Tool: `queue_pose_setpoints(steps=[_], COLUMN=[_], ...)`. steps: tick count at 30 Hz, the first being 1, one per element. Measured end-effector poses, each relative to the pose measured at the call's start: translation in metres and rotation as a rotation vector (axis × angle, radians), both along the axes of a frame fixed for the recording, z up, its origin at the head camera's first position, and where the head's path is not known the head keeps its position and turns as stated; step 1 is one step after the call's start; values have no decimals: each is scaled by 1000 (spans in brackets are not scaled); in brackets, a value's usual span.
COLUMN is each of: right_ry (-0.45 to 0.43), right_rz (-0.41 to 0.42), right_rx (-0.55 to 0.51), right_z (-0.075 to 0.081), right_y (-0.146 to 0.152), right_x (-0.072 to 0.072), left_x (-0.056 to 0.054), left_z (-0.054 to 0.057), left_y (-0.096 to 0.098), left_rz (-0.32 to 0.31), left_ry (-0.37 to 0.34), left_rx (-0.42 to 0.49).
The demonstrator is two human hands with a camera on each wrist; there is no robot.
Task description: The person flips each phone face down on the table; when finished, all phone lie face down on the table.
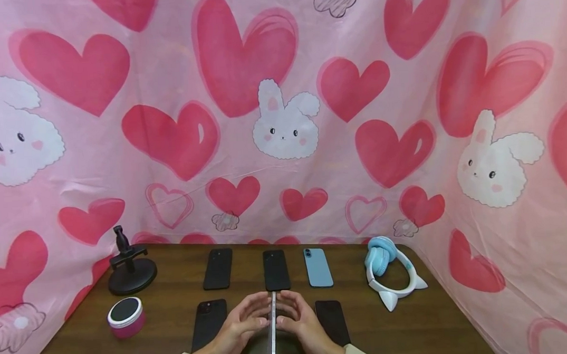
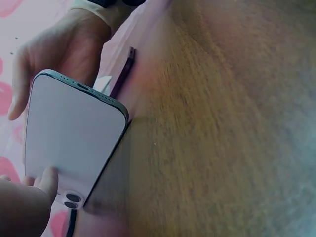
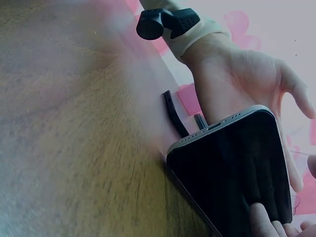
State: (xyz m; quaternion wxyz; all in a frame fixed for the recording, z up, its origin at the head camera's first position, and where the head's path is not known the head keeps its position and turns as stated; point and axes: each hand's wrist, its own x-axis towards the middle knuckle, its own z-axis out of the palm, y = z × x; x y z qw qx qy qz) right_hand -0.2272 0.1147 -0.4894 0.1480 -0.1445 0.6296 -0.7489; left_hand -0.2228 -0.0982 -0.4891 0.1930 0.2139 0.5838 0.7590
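Observation:
A smartphone (image 1: 273, 330) stands on its long edge on the wooden table, between my two hands. Its pale back (image 2: 74, 133) with two camera lenses faces my left hand (image 1: 242, 324), and its dark screen (image 3: 232, 168) faces my right hand (image 1: 304, 324). Fingertips of the left hand rest against the back, those of the right against the screen. Neither hand is wrapped round the phone. Beside the left wrist lies a black phone (image 1: 209, 322), and another dark phone (image 1: 332, 321) lies right of the right hand.
Along the back lie two black phones (image 1: 218, 268), (image 1: 276, 269) and a light blue phone (image 1: 318, 268). At left are a black stand (image 1: 132, 273) and a pink round device (image 1: 126, 317). Cat-ear headphones (image 1: 394, 278) lie at right. A pink heart-print cloth (image 1: 171, 213) surrounds the table.

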Motion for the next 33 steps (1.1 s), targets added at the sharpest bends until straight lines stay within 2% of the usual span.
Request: queue_pose_setpoints(steps=[7, 14, 17, 19, 21, 24, 27, 29, 33], right_ry=[23, 5, -22, -30, -36, -39, -43, -43, -39], right_rz=[-28, -70, -85, -96, -108, -137, -166, -176, -172], right_rx=[30, 132, 153, 164, 180, 207, 231, 240, 248], right_z=[0, -8, -11, -12, -11, -10, -10, -11, -13], right_y=[3, 5, 5, 5, 5, 5, 4, 4, 4], right_x=[0, 0, 0, -1, -2, -3, -5, -5, -4], left_x=[0, -1, 0, 1, 2, 4, 4, 4, 7], left_z=[0, -6, -8, -9, -8, -7, -7, -7, -8], left_y=[2, 3, 3, 3, 3, 3, 2, 2, 4], left_rz=[-27, -18, 17, 68, 132, 243, 313, 318, 284], left_ry=[-7, -10, -12, -5, 2, 11, -3, -10, -7], left_rx=[-19, -70, -95, -141, -222, -396, -514, -538, -492])
